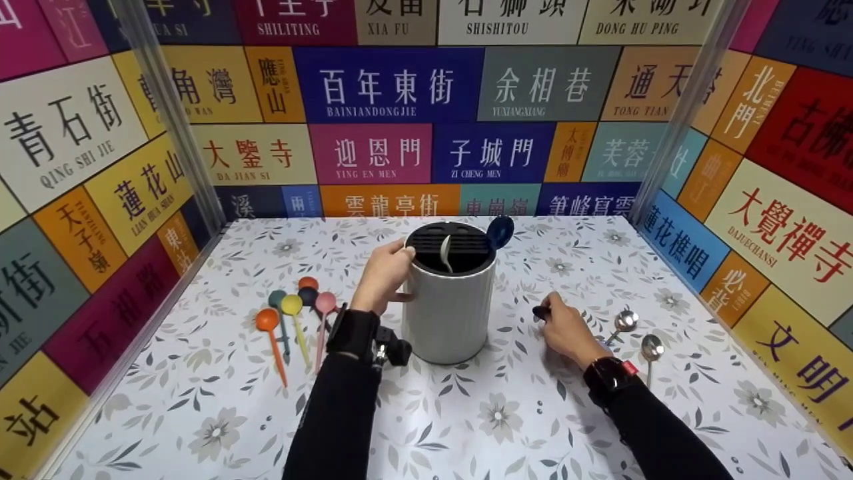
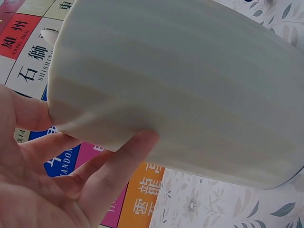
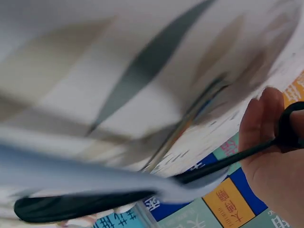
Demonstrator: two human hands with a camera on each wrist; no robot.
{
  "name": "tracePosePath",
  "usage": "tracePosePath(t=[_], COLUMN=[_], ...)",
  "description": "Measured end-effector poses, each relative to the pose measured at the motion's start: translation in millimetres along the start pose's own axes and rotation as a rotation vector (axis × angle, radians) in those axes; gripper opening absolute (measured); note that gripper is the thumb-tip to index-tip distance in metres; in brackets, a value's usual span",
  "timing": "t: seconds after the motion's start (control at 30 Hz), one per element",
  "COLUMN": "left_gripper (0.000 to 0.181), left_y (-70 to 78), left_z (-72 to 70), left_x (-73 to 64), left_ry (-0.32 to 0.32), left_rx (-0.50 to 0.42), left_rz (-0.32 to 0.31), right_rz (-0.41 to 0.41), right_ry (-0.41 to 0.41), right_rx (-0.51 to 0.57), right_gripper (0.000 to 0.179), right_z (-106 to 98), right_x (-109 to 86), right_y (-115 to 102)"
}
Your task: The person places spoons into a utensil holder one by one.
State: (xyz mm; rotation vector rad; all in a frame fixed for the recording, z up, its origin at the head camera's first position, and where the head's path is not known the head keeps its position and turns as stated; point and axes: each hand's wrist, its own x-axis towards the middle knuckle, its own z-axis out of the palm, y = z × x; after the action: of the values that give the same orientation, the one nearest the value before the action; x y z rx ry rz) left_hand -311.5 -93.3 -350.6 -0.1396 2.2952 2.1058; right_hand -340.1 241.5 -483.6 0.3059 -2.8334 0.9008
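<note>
A white ribbed utensil holder (image 1: 448, 320) with a black slotted top stands upright on the table. A small white spoon (image 1: 445, 252) and a dark blue spoon (image 1: 500, 233) stick up from it. My left hand (image 1: 383, 277) grips the holder by the left of its rim; in the left wrist view one finger lies along its side. To the right of the holder, low over the table, my right hand (image 1: 566, 330) pinches a black spoon (image 1: 541, 312). The spoon's long dark handle runs past the palm in the right wrist view.
Two metal spoons (image 1: 652, 348) lie beside my right wrist. Left of the holder lie several coloured spoons, among them an orange one (image 1: 268, 321), a yellow one (image 1: 292, 305) and a pink one (image 1: 325, 303). Walls printed with signs (image 1: 386, 87) enclose the table's back and sides.
</note>
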Motion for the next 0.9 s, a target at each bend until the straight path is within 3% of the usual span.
tracePosePath(t=[0.2, 0.37, 0.57, 0.9], left_gripper=[0.046, 0.044, 0.045, 0.045], left_y=[-0.6, -0.9, -1.3, 0.4], left_z=[0.1, 1.3, 1.2, 0.4], left_x=[0.1, 0.2, 0.2, -0.6], left_ry=[-0.001, 0.001, -0.001, -0.001], left_rx=[-0.002, 0.008, 0.007, 0.011], left_rz=[0.004, -0.001, -0.004, 0.003], right_rz=[0.083, 0.103, 0.091, 0.070], right_ry=[0.009, 0.023, 0.066, 0.202], right_rx=[0.119, 0.166, 0.273, 0.579], right_gripper=[0.017, 0.009, 0.014, 0.025], right_z=[-4.7, -8.9, -16.4, -38.8], right_x=[3.4, 4.0, 8.5, 14.2], right_y=[-11.9, -18.4, -31.3, -41.7])
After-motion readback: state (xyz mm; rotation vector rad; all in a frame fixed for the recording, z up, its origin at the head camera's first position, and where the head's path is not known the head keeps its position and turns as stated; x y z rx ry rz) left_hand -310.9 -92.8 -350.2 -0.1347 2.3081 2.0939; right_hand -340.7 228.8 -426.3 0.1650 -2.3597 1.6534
